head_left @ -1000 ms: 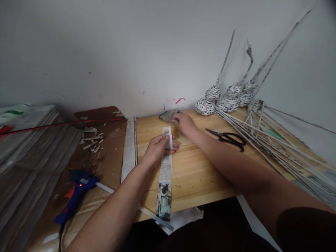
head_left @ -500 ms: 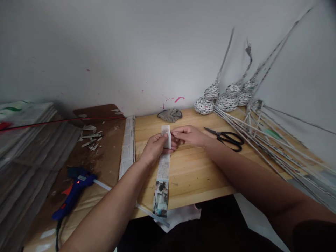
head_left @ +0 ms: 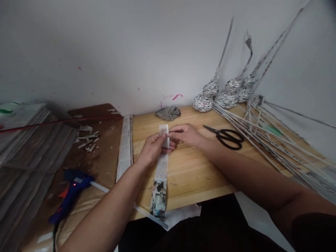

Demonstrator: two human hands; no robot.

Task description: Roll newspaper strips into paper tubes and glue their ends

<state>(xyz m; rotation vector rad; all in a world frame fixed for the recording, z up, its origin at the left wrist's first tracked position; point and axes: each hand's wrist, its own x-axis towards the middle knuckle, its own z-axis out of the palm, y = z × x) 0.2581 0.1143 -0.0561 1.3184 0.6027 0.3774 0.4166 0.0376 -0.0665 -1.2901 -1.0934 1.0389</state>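
A long narrow newspaper strip [head_left: 162, 169] runs from my hands down toward the table's front edge, printed with text and a photo near its lower end. My left hand [head_left: 153, 147] grips its upper part, thumb on top and fingers beneath. Along the strip's right side the paper looks folded over. My right hand [head_left: 185, 134] pinches that right edge with thumb and forefinger, close to the left thumb. Black-handled scissors [head_left: 228, 137] lie just right of my right hand. Beyond both hands is a crumpled grey cloth [head_left: 168, 113].
Newspaper strips [head_left: 125, 147] are stacked left of my hands. A blue glue gun [head_left: 69, 196] with its light on lies on a brown board [head_left: 105, 164] with paper scraps [head_left: 88, 138]. Woven paper gourds [head_left: 203, 102] and paper rods [head_left: 262, 140] fill the right. Newspaper piles [head_left: 26, 168] stand far left.
My right fingers have moved slightly left along the strip's edge, nearer my left thumb. The whole view has shifted a little; the other things lie as before.
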